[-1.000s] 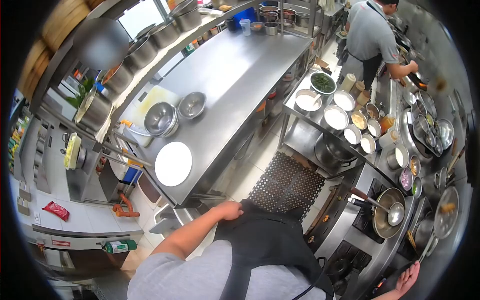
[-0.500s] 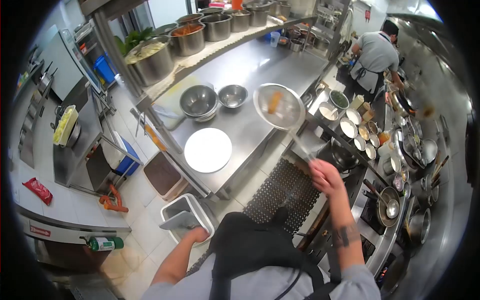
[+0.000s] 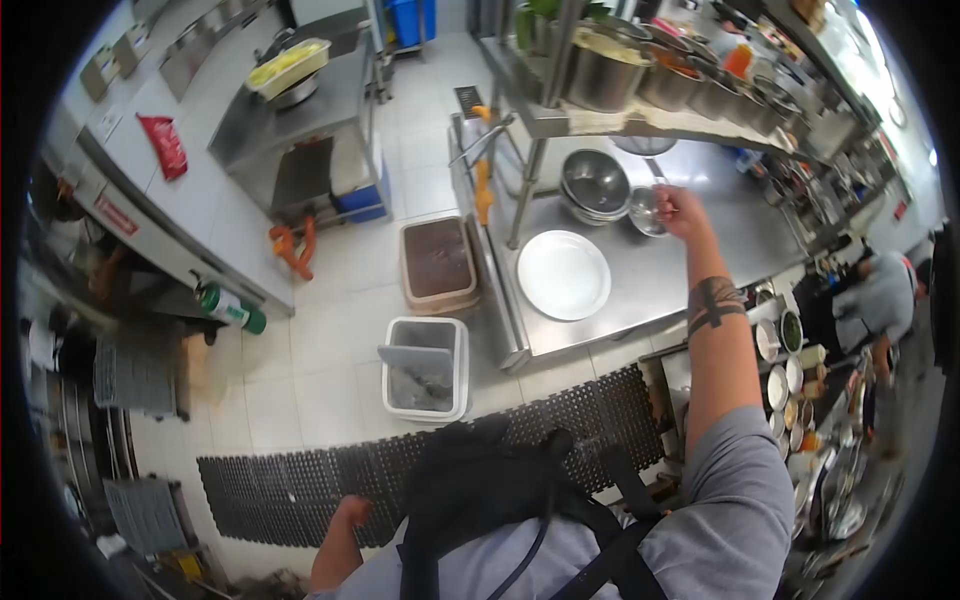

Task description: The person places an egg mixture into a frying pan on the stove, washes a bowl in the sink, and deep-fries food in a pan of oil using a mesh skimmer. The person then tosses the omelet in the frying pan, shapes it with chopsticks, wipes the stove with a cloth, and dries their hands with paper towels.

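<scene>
My right hand (image 3: 682, 210) is closed round the handle of a round strainer (image 3: 645, 146), stretched out over the steel counter. The strainer's bowl is partly hidden behind the shelf edge, so its contents do not show. Just below the hand sits a small steel bowl (image 3: 648, 212), with stacked steel bowls (image 3: 596, 182) to its left. A white plate (image 3: 564, 275) lies nearer the counter's front. Low beside my body is my left hand (image 3: 350, 512), above the black rubber mat (image 3: 290, 500); its fingers are not clear enough to read.
A white bin (image 3: 462, 370) and a brown-filled tub (image 3: 440, 262) stand on the floor left of the counter (image 3: 640, 280). Metal pots (image 3: 605, 80) line the overhead shelf. At right, a co-worker (image 3: 880, 300) stands by the stove. A fire extinguisher (image 3: 230, 308) is at left.
My view has turned left. My right hand has carried the strainer across the counter to beyond the steel bowls. My left hand has left the white bin and drawn back toward my body.
</scene>
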The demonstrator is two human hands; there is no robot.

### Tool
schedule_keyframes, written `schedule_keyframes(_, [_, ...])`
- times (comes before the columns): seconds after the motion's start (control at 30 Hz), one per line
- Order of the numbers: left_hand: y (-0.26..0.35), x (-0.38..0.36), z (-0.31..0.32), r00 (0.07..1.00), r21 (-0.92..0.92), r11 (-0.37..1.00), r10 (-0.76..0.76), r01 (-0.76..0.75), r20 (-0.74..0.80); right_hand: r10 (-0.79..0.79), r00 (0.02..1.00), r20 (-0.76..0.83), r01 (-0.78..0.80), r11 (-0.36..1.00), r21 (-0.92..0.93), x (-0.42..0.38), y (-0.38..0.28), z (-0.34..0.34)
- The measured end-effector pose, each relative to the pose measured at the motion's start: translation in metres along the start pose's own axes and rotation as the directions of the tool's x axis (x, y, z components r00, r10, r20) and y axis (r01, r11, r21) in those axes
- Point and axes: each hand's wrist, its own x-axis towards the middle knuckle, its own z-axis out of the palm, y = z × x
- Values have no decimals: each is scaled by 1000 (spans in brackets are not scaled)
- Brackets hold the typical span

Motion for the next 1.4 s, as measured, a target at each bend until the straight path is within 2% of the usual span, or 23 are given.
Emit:
schedule_keyframes(0.07, [32, -21, 11, 954, 192, 955, 176, -225, 241, 25, 998, -57, -30, 997, -72, 14, -14, -1])
schedule_keyframes(0.1, [33, -18, 33, 984, 189, 968, 150, -165, 92, 25, 991, -134, -44, 990, -137, 20, -19, -6])
schedule_keyframes(0.17, [63, -42, 55, 973, 132, 989, 87, -60, -214, 1, 991, -134, -34, 968, -248, 34, -25, -26])
schedule_keyframes(0.23, [84, -46, 58, 974, -323, 944, -132, 67, -183, -24, 991, -130, -24, 935, -353, 50, -28, -37])
schedule_keyframes(0.3, [94, -32, 60, 890, 41, 995, 101, -93, -446, -61, 974, -217, -92, 772, -629, 62, -35, -42])
schedule_keyframes(0.33, [105, -37, 52, 892, 33, 996, 94, -89, -441, -109, 970, -217, -76, 712, -698, 56, -36, -33])
schedule_keyframes(0.37, [121, -42, 29, 932, -358, 933, -96, -39, -351, -102, 971, -215, -80, 710, -699, 62, -33, -34])
schedule_keyframes(0.43, [133, -39, 2, 952, -690, 723, -238, 40, -194, -186, 969, -163, -41, 526, -849, 78, -31, -37])
schedule_keyframes(0.47, [139, -35, -10, 913, -575, 818, -225, -12, -340, -186, 970, -157, -37, 525, -850, 82, -31, -37])
schedule_keyframes(0.5, [140, -32, -19, 858, -441, 897, -191, -45, -476, -189, 967, -172, -43, 542, -840, 82, -29, -29])
schedule_keyframes(0.53, [149, -36, -39, 857, -442, 896, -193, -44, -478, -192, 963, -189, -51, 558, -828, 82, -28, -24])
schedule_keyframes(0.6, [187, -62, -95, 852, -766, 638, -441, 78, -281, -192, 957, -217, -47, 635, -771, 80, -24, -28])
schedule_keyframes(0.67, [179, -46, -94, 864, -769, 637, -417, 58, -280, -190, 950, -248, -44, 706, -707, 73, -14, -38])
schedule_keyframes(0.8, [170, -24, -102, 917, -755, 655, -325, 43, -230, -139, 978, -155, 118, 983, -138, 12, 15, -65])
schedule_keyframes(0.87, [167, -15, -107, 933, -743, 665, -311, 78, -180, -203, 965, -168, 220, 971, 89, -36, 40, -87])
schedule_keyframes(0.93, [164, -6, -119, 949, -717, 687, -290, 116, -125, -223, 972, -68, 233, 946, 224, -92, 67, -120])
schedule_keyframes(1.0, [159, 5, -136, 984, -591, 800, -165, 99, -60, -234, 972, 4, 212, 887, 409, -165, 100, -139])
schedule_keyframes(1.07, [142, 36, -147, 994, -507, 857, -109, 89, -11, -254, 967, -36, 239, 843, 482, -242, 140, -154])
schedule_keyframes(1.1, [142, 46, -160, 997, -436, 897, -65, 75, 39, -214, 963, -164, 268, 834, 482, -283, 161, -157])
schedule_keyframes(1.13, [143, 58, -176, 995, -361, 931, -20, 53, 94, -272, 951, -144, 307, 812, 497, -323, 182, -156])
schedule_keyframes(1.2, [150, 83, -207, 974, -205, 979, 64, -18, 218, -248, 922, -298, 368, 802, 471, -404, 214, -137])
schedule_keyframes(1.37, [214, 154, -287, 840, 163, 947, 155, -275, 519, -255, 732, -632, 536, 787, 304, -570, 264, -84])
schedule_keyframes(1.4, [240, 167, -300, 815, 232, 918, 145, -323, 561, -208, 634, -745, 552, 797, 247, -600, 271, -78])
